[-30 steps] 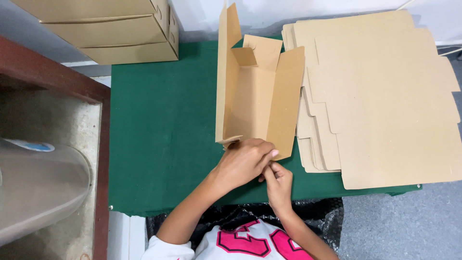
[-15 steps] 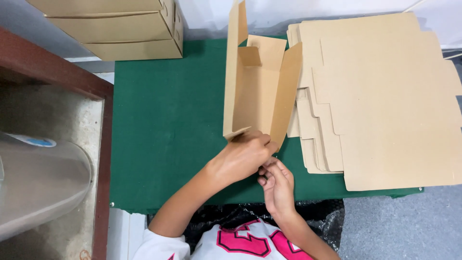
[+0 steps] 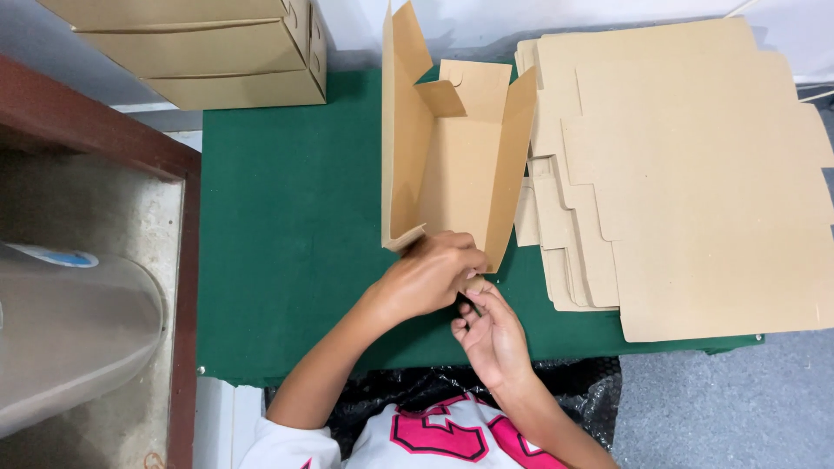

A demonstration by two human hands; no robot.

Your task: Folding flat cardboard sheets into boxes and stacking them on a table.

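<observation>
A half-folded brown cardboard box (image 3: pixel 452 165) stands on the green table mat (image 3: pixel 287 226), its two long side walls raised and a far end flap folded in. My left hand (image 3: pixel 430 274) covers the box's near end and presses on the near flaps. Just below it, my right hand (image 3: pixel 491 334) pinches a small cardboard tab at the box's near right corner. Both hands touch the same box.
A stack of flat brown box blanks (image 3: pixel 686 182) lies to the right of the box. Finished closed boxes (image 3: pixel 200 48) are piled at the far left. A dark wooden ledge (image 3: pixel 104 139) and a grey rounded bin (image 3: pixel 61 339) are at the left.
The box has shifted slightly in view. My left hand stays on the near end; my right hand has moved a little lower and to the right, still at the near corner tab.
</observation>
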